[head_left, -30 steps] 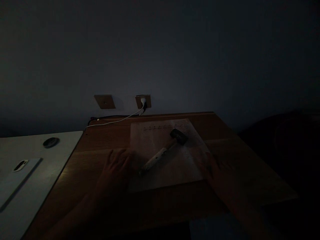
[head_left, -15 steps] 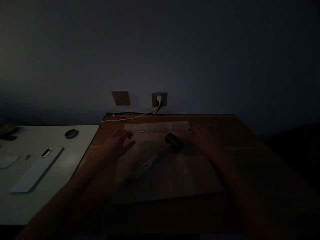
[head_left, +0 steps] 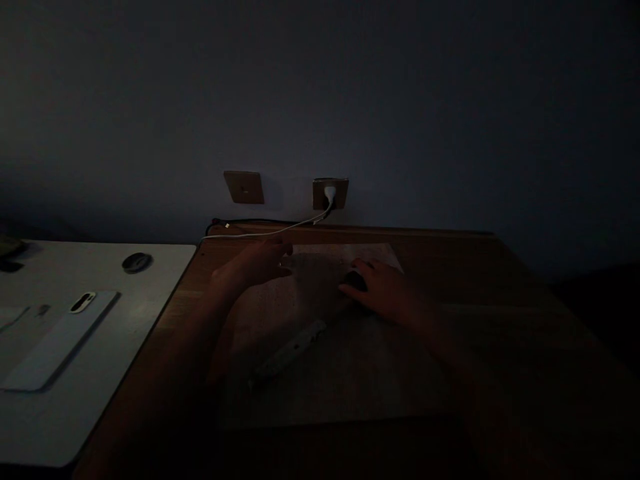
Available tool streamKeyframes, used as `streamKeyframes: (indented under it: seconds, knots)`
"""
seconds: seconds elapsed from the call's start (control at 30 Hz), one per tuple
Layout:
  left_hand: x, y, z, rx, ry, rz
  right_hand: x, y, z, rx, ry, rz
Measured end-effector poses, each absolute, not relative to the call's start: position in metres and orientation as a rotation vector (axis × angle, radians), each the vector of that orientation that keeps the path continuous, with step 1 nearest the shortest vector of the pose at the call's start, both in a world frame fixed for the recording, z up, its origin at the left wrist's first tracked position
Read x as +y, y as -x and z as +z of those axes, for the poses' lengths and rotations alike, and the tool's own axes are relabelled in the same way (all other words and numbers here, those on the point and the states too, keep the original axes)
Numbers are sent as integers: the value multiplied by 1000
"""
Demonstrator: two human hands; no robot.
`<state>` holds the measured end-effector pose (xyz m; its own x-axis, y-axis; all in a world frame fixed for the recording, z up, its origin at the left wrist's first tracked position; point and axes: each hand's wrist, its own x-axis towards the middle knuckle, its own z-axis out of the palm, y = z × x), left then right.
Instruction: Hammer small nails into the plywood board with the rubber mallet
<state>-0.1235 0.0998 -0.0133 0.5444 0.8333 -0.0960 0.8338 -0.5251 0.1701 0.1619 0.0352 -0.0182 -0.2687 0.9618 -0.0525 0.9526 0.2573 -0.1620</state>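
The light is very dim. A pale sheet [head_left: 310,400] lies on the wooden desk, its far edge between my hands. My right hand [head_left: 383,287] is closed around a small dark chunky object [head_left: 356,280] on the right of the sheet, thumb on the near side and fingers on the far side; its kind is unclear. My left hand [head_left: 255,263] hovers by the sheet's far left corner, thumb and fingers apart, with a tiny bright spot between them. A pale, long-handled tool like a utility knife [head_left: 293,350] lies slantwise on the sheet, touched by neither hand.
On the left, a white table [head_left: 150,293] adjoins the wooden desk [head_left: 480,267]. It bears a light-coloured phone [head_left: 63,343] and a dark round thing [head_left: 137,263]. Cables [head_left: 260,233] run along the desk's back edge to a plug [head_left: 329,193] in the wall socket.
My right hand has moved left from the sheet's edge and closed on the dark object. My left hand has shifted right. The row of small rings at the sheet's far edge no longer shows.
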Motion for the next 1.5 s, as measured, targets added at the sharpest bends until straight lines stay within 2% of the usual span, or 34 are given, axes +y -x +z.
streamKeyframes:
  seconds: [0.17, 0.4, 0.53, 0.67, 0.83, 1.1, 1.5]
  knots:
    - [100, 124, -12, 1432, -2574, -105, 28, -161, -14, -2428, 1957, 394]
    - [97, 123, -9, 1502, -2569, -128, 24, -207, -16, -2374, 2041, 294]
    - [97, 124, -10, 1464, -2598, -51, 36, -221, -9, -2355, 1916, 291]
    - [99, 123, -12, 1375, -2572, 5, 72, -214, 0, -2202, 1954, 233]
    - [109, 128, -24, 1338, -2566, 72, 103, -198, -20, -2293, 2082, 332]
    - [108, 125, -21, 1367, -2500, 222, 103, -196, -26, -2383, 2026, 288]
    - [105, 112, -33, 1237, -2605, 163, 97, -166, -32, -2478, 1954, 269]
